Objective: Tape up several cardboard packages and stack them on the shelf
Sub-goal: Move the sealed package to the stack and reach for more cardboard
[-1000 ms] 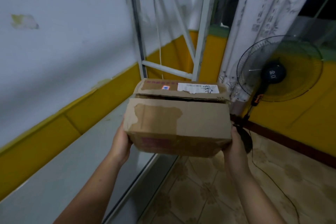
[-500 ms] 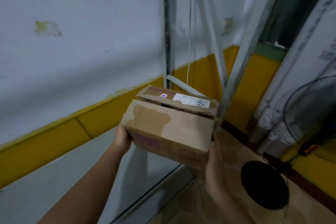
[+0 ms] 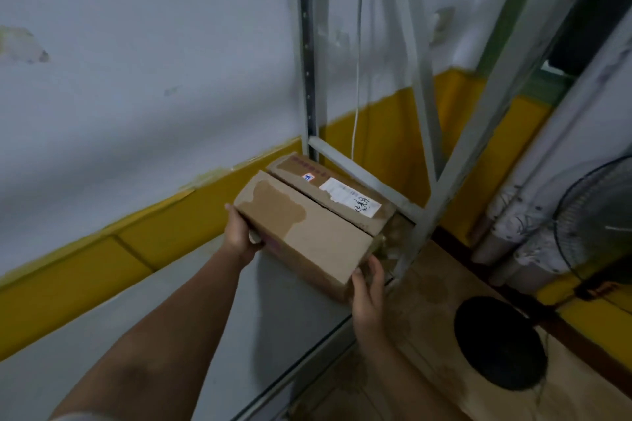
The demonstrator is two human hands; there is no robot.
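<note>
A brown cardboard box [image 3: 318, 232] with a white label and a torn patch on its top flaps is held between both my hands over the far right end of the grey shelf board [image 3: 171, 335]. My left hand [image 3: 239, 232] grips its left end, thumb on the top edge. Its near right corner is held by my right hand [image 3: 367, 287], fingers curled round the edge. The box sits low, close to the shelf surface, beside the shelf's metal uprights [image 3: 309, 79]. Whether it touches the board is hidden.
The wall behind the shelf is grey above a yellow band [image 3: 164, 232]. Diagonal braces and a front upright [image 3: 478, 133] close the shelf's right end. On the patterned floor at the right stand a fan [image 3: 595, 219] with a round black base [image 3: 499, 342] and a curtain [image 3: 533, 232].
The box has moved forward and down toward the shelf's far right corner, and turned so its long side runs along the wall. Both hands keep their hold.
</note>
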